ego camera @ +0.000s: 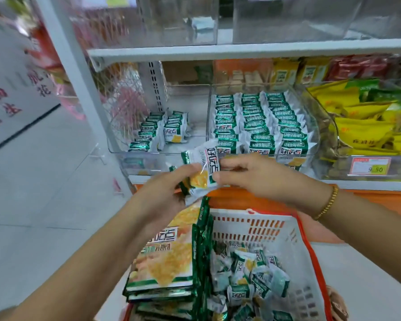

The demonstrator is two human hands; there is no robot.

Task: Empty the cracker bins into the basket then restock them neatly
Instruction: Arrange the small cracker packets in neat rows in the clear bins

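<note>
My left hand [166, 193] and my right hand [259, 176] together hold a small stack of green-and-white cracker packets [203, 167] in front of the shelf edge. Behind them the left clear bin [134, 135] holds two short rows of the same packets [159, 130]. The right clear bin [315, 126] is filled with three tidy rows of packets [262, 121]. Below my hands stands a white basket [255, 228] with red rim, with several loose packets [248, 274] in its bottom. Large green cracker bags [164, 258] are stacked at the basket's left side.
A bin of yellow snack bags [366, 126] stands to the right, with a price tag [369, 166] on its front. An upper shelf [241, 50] carries clear bins. A white upright post [79, 93] frames the shelf's left side, with grey floor [44, 193] beyond.
</note>
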